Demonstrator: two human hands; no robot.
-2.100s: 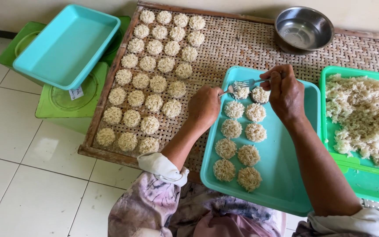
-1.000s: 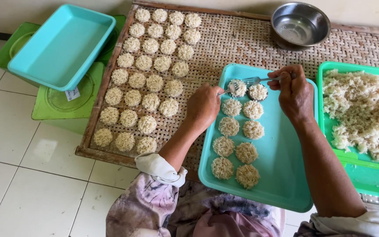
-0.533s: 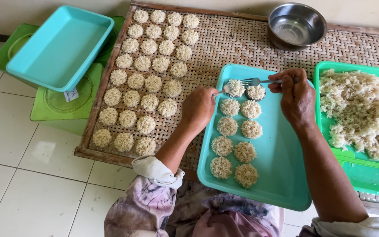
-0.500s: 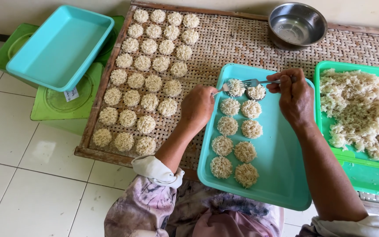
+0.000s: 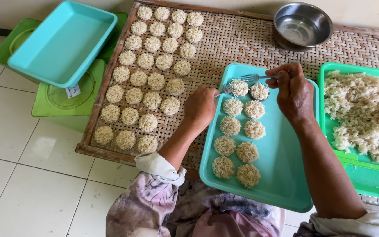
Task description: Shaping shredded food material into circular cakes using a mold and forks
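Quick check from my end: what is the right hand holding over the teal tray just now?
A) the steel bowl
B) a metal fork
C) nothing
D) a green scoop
B: the right hand grips a metal fork whose tines point at the top noodle round on the teal tray; the steel bowl sits apart on the woven mat.

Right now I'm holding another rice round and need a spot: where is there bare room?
The teal tray is bare along its right half, between the rice rounds and the right hand. The woven mat is bare between its rows of rounds and the metal bowl. The green tray is crowded with loose rice.
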